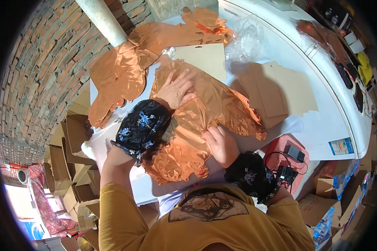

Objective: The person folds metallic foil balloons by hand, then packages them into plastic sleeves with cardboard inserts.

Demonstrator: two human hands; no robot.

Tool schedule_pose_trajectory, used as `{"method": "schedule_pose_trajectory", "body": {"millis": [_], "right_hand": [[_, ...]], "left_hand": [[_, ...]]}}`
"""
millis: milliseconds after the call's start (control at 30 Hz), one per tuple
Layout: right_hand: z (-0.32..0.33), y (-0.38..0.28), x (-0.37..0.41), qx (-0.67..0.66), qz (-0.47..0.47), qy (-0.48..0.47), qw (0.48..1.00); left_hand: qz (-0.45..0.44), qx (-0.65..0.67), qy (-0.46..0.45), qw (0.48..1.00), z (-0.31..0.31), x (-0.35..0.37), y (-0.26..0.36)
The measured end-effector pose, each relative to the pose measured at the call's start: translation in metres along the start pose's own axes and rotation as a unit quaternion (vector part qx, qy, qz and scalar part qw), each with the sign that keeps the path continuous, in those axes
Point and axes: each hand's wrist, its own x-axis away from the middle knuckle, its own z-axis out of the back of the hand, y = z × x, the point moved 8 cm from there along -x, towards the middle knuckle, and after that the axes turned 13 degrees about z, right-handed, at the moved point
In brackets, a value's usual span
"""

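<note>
A copper-coloured, shiny foil balloon [209,98], flat and crinkled, lies in front of me on the white table, partly folded over itself. My left hand [178,88] rests flat on its upper left part, fingers stretched out and pressing on the foil. Lower down, my right hand [221,144] has its fingers bent together, pinching the foil near the fold. The lower lobe [176,163] of the balloon spreads toward my body and shows a small red spot. My right fingertips are partly hidden by the hand.
More copper foil [132,67] lies at the back left. Behind the balloon is a beige card [203,58], with crumpled clear plastic [245,39] beside it. Brown cards [276,92] lie to the right, near a white appliance [322,125]. A pink stool [299,171] holds a black adapter and cables.
</note>
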Motion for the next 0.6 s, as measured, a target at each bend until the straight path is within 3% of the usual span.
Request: {"method": "schedule_pose_trajectory", "body": {"millis": [200,333,467,600], "right_hand": [[-0.001,-0.001,-0.001,0.007,-0.001,0.004,1.0],[0.0,0.001,-0.001,0.002,0.0,0.007,1.0],[0.003,0.0,-0.001,0.01,0.016,0.035,0.999],[-0.001,0.002,0.001,0.014,0.024,0.034,0.999]], "left_hand": [[0.023,0.002,0.009,1.0,-0.005,-0.002,-0.004],[0.136,0.045,0.038,0.989,-0.001,-0.001,-0.021],[0.169,0.057,0.026,0.984,0.008,0.029,-0.019],[0.201,0.039,-0.043,0.978,0.021,0.068,0.016]]}}
